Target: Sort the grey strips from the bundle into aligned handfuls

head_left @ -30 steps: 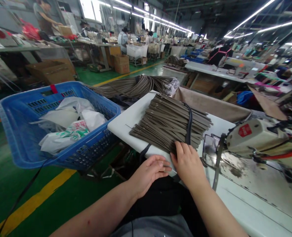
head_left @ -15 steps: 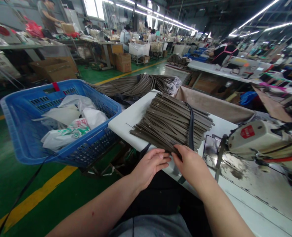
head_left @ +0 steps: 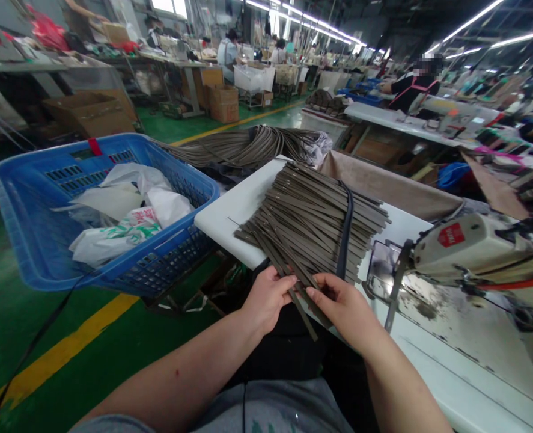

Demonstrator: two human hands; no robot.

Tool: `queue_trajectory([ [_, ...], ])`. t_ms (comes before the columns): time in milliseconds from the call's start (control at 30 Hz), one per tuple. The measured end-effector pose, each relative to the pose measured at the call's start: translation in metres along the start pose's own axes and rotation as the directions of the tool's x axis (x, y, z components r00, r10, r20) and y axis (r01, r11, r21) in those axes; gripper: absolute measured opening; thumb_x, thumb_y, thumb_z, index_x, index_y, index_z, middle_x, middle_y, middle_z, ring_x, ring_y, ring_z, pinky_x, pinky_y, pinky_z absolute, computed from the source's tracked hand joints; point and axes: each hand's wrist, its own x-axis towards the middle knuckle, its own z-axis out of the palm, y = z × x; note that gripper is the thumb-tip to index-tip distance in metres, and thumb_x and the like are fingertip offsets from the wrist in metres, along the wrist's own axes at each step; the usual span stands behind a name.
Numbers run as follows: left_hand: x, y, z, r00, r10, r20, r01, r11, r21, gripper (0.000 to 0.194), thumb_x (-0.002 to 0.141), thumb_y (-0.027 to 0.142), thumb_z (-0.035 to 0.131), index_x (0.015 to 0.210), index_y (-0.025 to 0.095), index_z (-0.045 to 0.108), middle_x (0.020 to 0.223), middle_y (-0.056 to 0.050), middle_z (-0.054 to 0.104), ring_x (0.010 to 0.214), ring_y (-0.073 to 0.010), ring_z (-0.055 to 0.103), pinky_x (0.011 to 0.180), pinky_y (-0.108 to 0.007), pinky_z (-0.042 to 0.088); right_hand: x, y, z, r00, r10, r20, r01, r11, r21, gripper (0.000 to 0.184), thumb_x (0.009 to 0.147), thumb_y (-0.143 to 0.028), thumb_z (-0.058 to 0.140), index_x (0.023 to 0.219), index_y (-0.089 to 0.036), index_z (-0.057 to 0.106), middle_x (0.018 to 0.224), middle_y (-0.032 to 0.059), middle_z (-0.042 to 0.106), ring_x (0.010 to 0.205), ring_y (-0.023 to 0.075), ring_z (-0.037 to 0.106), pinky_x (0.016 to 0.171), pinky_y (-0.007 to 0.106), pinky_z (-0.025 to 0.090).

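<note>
One head-worn view looks forward and down over the table (head_left: 248,198).

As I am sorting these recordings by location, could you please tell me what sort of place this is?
Probably a sewing factory floor: a sewing machine stands beside the grey-brown strips, and a person is near another machine farther back.

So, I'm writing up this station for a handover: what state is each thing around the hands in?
Held strips: slanted, lower ends past the white table's edge
Left hand: pinching them
Right hand: pinching them
Strip pile: flat, side by side, some crossing
Dark band: lying across the pile
Blue basket: upright, holding white bags
White bags: crumpled
Long strip bundle: loosely gathered
Sewing machine: running or stopped, can't tell
</note>
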Motion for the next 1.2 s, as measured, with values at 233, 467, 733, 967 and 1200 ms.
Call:
queue_trajectory([
  [233, -0.001, 0.002, -0.004, 0.999, -0.038, 0.030, 0.037, 0.999, 0.039, 0.022, 0.070, 0.019, 0.075, 0.089, 0.012, 0.067, 0.087, -0.011, 0.073, 0.078, -0.0234, 0.071, 0.079, -0.041, 0.057, -0.003, 0.002, 0.007, 0.997, 0.081, 0.013, -0.082, 0.965, 0.250, 0.038, 0.078, -0.055, 0.068, 0.093, -0.020, 0.068, 0.073, 0.0012, 0.068, 0.064, 0.0149, 0.060, 0.060, 0.026, 0.049],
  [467, -0.004, 0.005, -0.001, 0.996, -0.076, 0.036, 0.077, 0.997, -0.019, 0.015, 0.073, 0.015, 0.071, 0.088, 0.011, 0.070, 0.087, -0.011, 0.074, 0.075, -0.0175, 0.068, 0.068, -0.027, 0.052, -0.009, -0.001, 0.008, 0.987, 0.152, 0.048, -0.159, 0.910, 0.382, 0.039, 0.076, -0.051, 0.073, 0.098, -0.020, 0.068, 0.076, 0.0015, 0.069, 0.068, 0.0154, 0.062, 0.063, 0.027, 0.049],
  [733, 0.001, -0.003, -0.004, 0.998, -0.036, -0.045, 0.040, 0.997, 0.071, 0.034, 0.063, 0.030, 0.088, 0.087, 0.012, 0.071, 0.086, -0.008, 0.070, 0.064, -0.0101, 0.058, 0.047, -0.018, 0.032, -0.009, 0.005, 0.010, 0.993, 0.120, 0.005, -0.111, 0.910, 0.400, 0.039, 0.071, -0.047, 0.080, 0.094, -0.019, 0.067, 0.072, 0.0001, 0.067, 0.065, 0.0141, 0.058, 0.061, 0.025, 0.046],
  [967, -0.001, -0.001, -0.003, 0.999, -0.004, -0.040, 0.008, 0.995, 0.098, 0.038, 0.059, 0.028, 0.089, 0.087, 0.010, 0.071, 0.086, -0.008, 0.067, 0.064, -0.0086, 0.055, 0.045, -0.017, 0.027, -0.010, 0.009, 0.012, 0.996, 0.078, -0.036, -0.062, 0.941, 0.334, 0.037, 0.072, -0.047, 0.080, 0.091, -0.019, 0.068, 0.073, -0.0015, 0.065, 0.067, 0.0135, 0.057, 0.062, 0.025, 0.045],
  [1200, -0.002, 0.001, -0.006, 1.000, -0.020, -0.001, 0.020, 0.994, 0.105, 0.031, 0.062, 0.026, 0.086, 0.084, 0.010, 0.071, 0.086, -0.010, 0.069, 0.063, -0.0096, 0.056, 0.045, -0.018, 0.025, -0.016, 0.003, 0.010, 0.988, 0.146, -0.056, -0.112, 0.911, 0.398, 0.041, 0.075, -0.056, 0.075, 0.095, -0.020, 0.069, 0.070, -0.0008, 0.063, 0.060, 0.0136, 0.054, 0.054, 0.024, 0.043],
])
